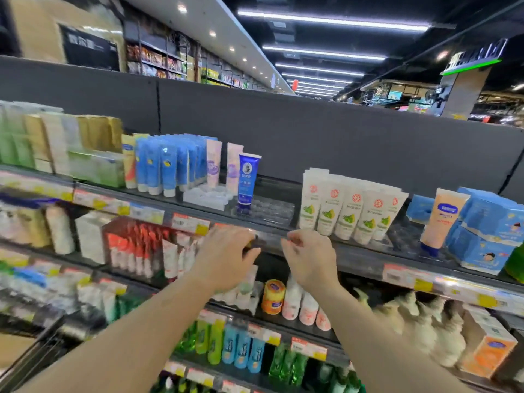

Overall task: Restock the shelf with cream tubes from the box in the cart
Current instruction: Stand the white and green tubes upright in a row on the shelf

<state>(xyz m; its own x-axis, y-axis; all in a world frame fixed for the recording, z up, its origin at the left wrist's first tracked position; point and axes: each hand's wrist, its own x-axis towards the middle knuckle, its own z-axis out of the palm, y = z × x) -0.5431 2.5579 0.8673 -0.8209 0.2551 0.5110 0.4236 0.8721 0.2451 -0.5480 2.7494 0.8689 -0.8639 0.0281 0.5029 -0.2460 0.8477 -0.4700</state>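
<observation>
Both hands are raised at the front edge of the top shelf [283,214]. The left hand [226,256] is curled round something small and dark (too blurred to name); the right hand [304,258] is loosely curled, nothing seen in it. One dark blue cream tube [247,180] stands upright beside an open gap, where room is left. No box or cart is seen, so a fetch is probably called for next.

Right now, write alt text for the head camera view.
Two bare hands, left hand and right hand, reach to the front edge of a shop shelf. Above them stands one dark blue tube beside white tubes.
</observation>
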